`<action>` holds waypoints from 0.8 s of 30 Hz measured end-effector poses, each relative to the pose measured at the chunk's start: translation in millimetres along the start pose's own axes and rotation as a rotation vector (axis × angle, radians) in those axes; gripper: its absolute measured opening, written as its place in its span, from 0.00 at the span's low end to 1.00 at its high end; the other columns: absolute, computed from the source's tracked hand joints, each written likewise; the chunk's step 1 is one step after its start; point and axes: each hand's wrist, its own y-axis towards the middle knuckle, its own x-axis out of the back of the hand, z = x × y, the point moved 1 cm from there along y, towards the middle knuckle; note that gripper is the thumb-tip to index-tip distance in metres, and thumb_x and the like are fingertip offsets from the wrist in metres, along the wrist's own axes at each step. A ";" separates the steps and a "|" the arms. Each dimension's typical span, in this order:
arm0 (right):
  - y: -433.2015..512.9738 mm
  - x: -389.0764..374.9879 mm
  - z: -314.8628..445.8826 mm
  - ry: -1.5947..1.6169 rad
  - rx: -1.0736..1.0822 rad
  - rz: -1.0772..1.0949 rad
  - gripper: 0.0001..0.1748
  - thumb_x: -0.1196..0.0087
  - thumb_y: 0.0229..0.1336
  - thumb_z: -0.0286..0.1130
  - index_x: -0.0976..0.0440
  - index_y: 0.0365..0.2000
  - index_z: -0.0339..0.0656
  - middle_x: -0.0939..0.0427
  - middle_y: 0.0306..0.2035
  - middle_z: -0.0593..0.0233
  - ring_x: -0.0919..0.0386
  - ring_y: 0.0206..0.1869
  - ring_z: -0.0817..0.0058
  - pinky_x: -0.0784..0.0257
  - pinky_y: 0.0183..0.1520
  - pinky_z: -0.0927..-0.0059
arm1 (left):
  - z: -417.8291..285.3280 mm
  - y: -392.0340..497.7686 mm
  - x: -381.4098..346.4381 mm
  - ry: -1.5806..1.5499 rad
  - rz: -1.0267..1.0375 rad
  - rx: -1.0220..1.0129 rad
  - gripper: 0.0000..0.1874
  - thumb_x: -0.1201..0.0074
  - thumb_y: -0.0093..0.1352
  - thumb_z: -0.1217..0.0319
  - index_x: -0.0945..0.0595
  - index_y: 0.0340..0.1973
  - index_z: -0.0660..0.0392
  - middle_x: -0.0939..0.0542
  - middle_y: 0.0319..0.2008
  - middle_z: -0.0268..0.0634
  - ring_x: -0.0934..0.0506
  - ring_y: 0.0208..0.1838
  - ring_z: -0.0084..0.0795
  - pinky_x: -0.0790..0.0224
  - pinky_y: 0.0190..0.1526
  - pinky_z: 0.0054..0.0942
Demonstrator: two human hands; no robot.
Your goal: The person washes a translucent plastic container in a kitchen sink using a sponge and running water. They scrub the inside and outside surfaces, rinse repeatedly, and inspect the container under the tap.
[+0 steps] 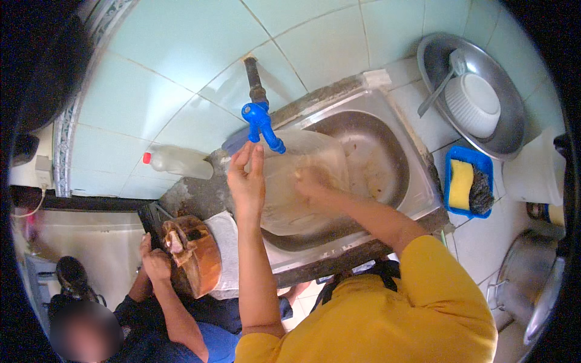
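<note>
My left hand (247, 177) is raised at the blue plastic faucet (258, 120), its fingertips just under the small lever. Its fingers are a little apart; whether they touch the lever is unclear. In the stainless steel sink (408, 109) lies a large, cloudy, see-through plastic container or bag (286, 213). Over the middle of it, my right hand (313, 181) is blurred with its fingers curled. I cannot tell whether it grips anything. Small brown bits lie on the basin floor to the right.
Left of the sink are a red-capped plastic bottle (181, 162), a wooden chopping block (204, 258) with meat (177, 242), and another person's hand (156, 263). On the right are a blue tray (470, 152) with a yellow sponge (461, 185), a metal basin (513, 109) holding a white bowl (472, 104), and a pot (526, 272).
</note>
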 end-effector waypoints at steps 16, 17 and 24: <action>110.3 220.7 -55.4 -0.520 -0.215 -1.089 0.24 0.47 0.58 0.44 0.32 0.47 0.36 0.33 0.51 0.57 0.37 0.56 0.60 0.42 0.56 0.53 | 5.3 12.1 3.4 0.047 0.043 0.034 0.16 0.48 0.69 0.68 0.20 0.50 0.61 0.21 0.51 0.48 0.27 0.57 0.40 0.40 0.60 0.34; 113.2 220.0 -57.0 -0.476 -0.228 -1.022 0.23 0.47 0.57 0.43 0.32 0.46 0.37 0.33 0.50 0.57 0.36 0.55 0.60 0.42 0.56 0.54 | 5.0 11.8 3.7 0.058 0.045 0.051 0.16 0.48 0.69 0.68 0.20 0.50 0.61 0.21 0.51 0.48 0.28 0.58 0.39 0.40 0.60 0.34; 130.4 226.3 -69.2 -0.555 0.013 -0.918 0.16 0.44 0.54 0.36 0.28 0.41 0.40 0.25 0.39 0.54 0.28 0.45 0.57 0.34 0.49 0.58 | 1.5 9.5 3.5 0.028 0.034 0.050 0.16 0.48 0.69 0.67 0.20 0.50 0.61 0.21 0.51 0.48 0.29 0.59 0.38 0.39 0.60 0.34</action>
